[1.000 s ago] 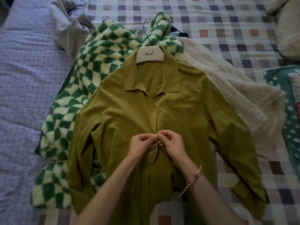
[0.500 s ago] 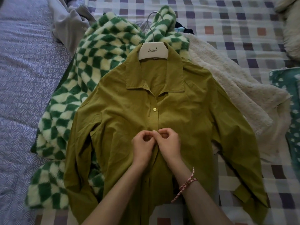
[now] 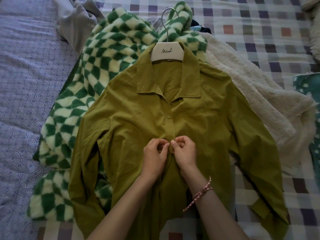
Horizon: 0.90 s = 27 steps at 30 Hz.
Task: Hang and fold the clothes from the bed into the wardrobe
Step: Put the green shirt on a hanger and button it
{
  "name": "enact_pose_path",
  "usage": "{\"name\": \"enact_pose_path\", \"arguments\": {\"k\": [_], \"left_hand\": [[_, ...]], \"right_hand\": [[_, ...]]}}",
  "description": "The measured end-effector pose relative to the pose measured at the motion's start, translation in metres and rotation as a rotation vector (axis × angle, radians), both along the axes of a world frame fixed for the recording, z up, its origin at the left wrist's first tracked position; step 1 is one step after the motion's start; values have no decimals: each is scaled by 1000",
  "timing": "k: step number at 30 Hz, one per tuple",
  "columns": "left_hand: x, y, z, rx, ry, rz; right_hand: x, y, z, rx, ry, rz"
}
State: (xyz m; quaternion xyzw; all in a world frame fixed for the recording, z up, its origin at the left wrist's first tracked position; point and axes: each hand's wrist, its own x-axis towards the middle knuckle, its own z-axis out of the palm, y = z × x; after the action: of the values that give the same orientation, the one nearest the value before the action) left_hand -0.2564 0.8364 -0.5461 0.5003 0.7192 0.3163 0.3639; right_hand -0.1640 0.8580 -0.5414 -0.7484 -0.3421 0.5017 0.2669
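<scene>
- Olive-green cotton button-up shirt (image 3: 199,118) lies flat, front up, on the bed (image 3: 259,23). Its collar points to the far side and its hem to the near edge.
- Shirt is on a white wooden hanger with a metal hook (image 3: 167,51). The hanger body sits inside the collar and the hook lies on the pile behind.
- Left hand (image 3: 154,158) and right hand (image 3: 186,153) meet on the shirt's centre placket, knuckles almost touching.
- Left fingers (image 3: 160,144) are curled and pinch the placket edge. Right fingers (image 3: 174,144) are curled and pinch the opposite edge at the same spot. Cannot tell if a button sits between them.
- One fastened olive button (image 3: 168,116) shows on the placket, above the hands.
- Counts: 1 shirt, 1 hanger, 2 hands, 1 braided red-and-white bracelet (image 3: 200,194) on the right wrist.
- 3 other garments lie under or behind the shirt: a green-and-cream checkered fleece jacket (image 3: 97,75) to the left, a cream fluffy garment (image 3: 251,94) to the right, and a grey garment (image 3: 78,23) at the far left.
- Versus 0.5 s ago, both hands pinch the same placket spot. Shirt, hanger and pile have not moved.
</scene>
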Motion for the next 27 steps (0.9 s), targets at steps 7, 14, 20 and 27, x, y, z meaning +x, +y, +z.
{"name": "enact_pose_path", "arguments": {"k": [7, 14, 20, 27], "left_hand": [[-4, 7, 2, -105, -21, 3], [-20, 13, 2, -719, -695, 116], [3, -48, -13, -360, 234, -164], [4, -77, -15, 6, 558, -62]], "right_hand": [[-2, -7, -4, 47, -17, 50], [27, -12, 2, 122, -44, 235], [55, -39, 3, 37, -77, 348], [72, -77, -16, 42, -443, 530]]}}
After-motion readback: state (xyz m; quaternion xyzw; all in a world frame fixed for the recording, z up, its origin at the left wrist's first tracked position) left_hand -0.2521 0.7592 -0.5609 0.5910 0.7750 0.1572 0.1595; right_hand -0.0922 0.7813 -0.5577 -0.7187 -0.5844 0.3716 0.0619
